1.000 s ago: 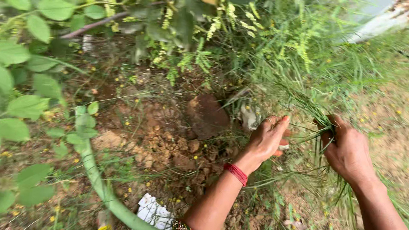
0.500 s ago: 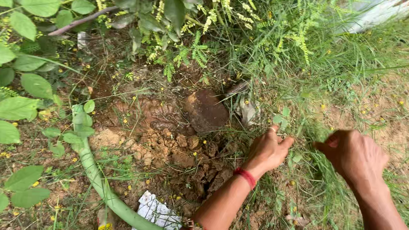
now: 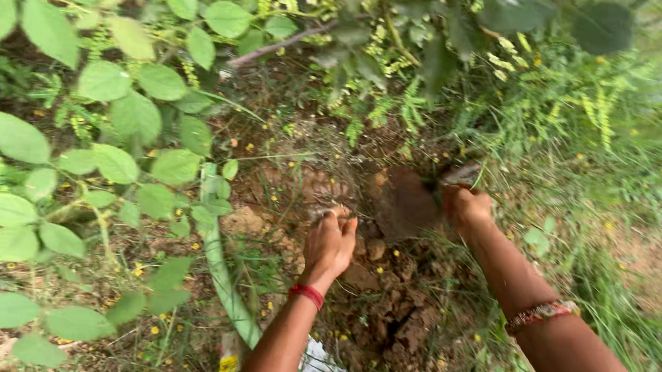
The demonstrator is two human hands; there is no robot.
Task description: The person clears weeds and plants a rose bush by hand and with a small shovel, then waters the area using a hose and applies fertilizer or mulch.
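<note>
Far left: broad green leaves on thin stems hang over the ground, filling the left third of the view. A brown twig runs across the top among them.

Next, a pale green hose lies on the soil, running from under the leaves down toward the bottom edge, where it passes by a white scrap near the left forearm. A small yellow-marked bit of litter sits just beside the hose low down.

Centre: left hand, red thread band at the wrist, fingers curled down together onto the loose brown soil; it seems to pinch thin grass blades or roots at the fingertips, but blur makes it hard to say if anything is really gripped. Cracked clods of dirt lie just right of and below this hand.

Right of it: a dark brown stone sits half sunk in the dirt, between the two hands. Right hand, beaded bangle on the forearm, is closed in a fist just beside the stone's right edge, clamped on a tuft of grass at its top; motion blur hides the finger detail.

Far right: tall thin green grass and weeds with tiny yellow flowers, bare sandy ground beyond them.
</note>
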